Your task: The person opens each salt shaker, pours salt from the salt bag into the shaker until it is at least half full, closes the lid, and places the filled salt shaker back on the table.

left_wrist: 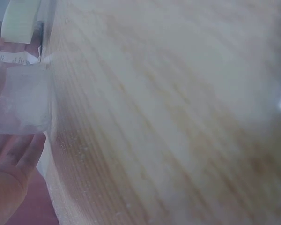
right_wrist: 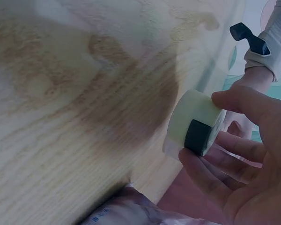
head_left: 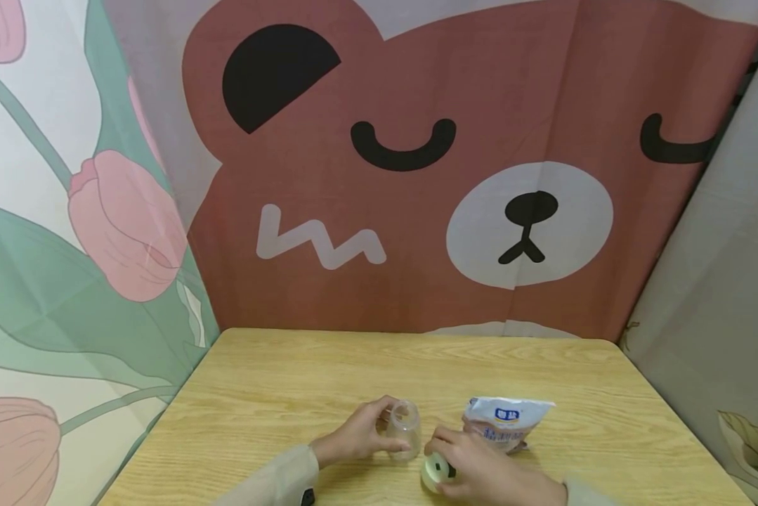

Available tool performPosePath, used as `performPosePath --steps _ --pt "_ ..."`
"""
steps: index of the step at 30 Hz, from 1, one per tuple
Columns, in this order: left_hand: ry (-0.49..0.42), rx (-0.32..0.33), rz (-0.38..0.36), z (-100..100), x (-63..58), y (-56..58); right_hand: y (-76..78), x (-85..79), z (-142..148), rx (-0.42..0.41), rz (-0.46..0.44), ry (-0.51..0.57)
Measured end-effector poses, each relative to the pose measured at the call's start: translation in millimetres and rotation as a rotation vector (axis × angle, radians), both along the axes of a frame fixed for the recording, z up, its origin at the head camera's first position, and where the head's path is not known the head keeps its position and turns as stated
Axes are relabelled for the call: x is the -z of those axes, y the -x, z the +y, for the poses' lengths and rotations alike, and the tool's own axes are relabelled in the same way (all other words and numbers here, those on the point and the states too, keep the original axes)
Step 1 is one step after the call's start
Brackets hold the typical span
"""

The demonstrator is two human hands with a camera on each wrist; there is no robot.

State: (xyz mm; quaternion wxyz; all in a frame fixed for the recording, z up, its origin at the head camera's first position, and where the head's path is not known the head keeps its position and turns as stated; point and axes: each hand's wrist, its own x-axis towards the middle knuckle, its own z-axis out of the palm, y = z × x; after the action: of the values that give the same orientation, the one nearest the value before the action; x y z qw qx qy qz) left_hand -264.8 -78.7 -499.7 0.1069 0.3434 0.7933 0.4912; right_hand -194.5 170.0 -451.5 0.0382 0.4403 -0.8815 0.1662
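Observation:
In the head view my left hand [head_left: 361, 434] grips a clear jar [head_left: 407, 437] from its left side, thumb in front and fingers behind. The jar stands upright with its round mouth uncovered. Seen from the left wrist, the jar [left_wrist: 25, 101] has a whitish, cloudy look between thumb and fingers. Just to its right, my right hand [head_left: 480, 464] holds a round cream lid [head_left: 434, 475] with a black tab. The right wrist view shows thumb and fingertips pinching the lid [right_wrist: 189, 115] by its edge, close over the table.
A white and pinkish printed plastic bag [head_left: 506, 419] stands on the wooden table [head_left: 328, 365] just behind my right hand. Bear-print cloth [head_left: 416, 295] hangs along the table's far edge. Floral cloth [head_left: 126, 225] hangs on the left and a pale curtain [head_left: 707, 281] on the right.

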Motion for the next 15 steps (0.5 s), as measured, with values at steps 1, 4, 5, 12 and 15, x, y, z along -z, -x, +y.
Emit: performPosePath --steps 1,4,5,12,15 --pt "0.000 0.000 0.000 0.0 0.0 0.0 0.3 1.3 0.4 -0.001 0.001 -0.008" --pt "0.001 -0.002 0.005 0.1 0.1 0.0 1.1 3.8 1.3 0.000 -0.017 -0.015" --pt "0.000 -0.001 0.005 0.1 0.1 0.0 1.3 4.2 1.4 0.000 -0.020 -0.015" --pt "-0.006 -0.001 -0.008 0.2 0.2 -0.3 2.2 5.6 1.8 -0.027 -0.015 -0.029" --pt "-0.003 -0.006 -0.012 0.3 -0.1 -0.5 2.5 5.8 2.0 -0.033 -0.028 -0.042"
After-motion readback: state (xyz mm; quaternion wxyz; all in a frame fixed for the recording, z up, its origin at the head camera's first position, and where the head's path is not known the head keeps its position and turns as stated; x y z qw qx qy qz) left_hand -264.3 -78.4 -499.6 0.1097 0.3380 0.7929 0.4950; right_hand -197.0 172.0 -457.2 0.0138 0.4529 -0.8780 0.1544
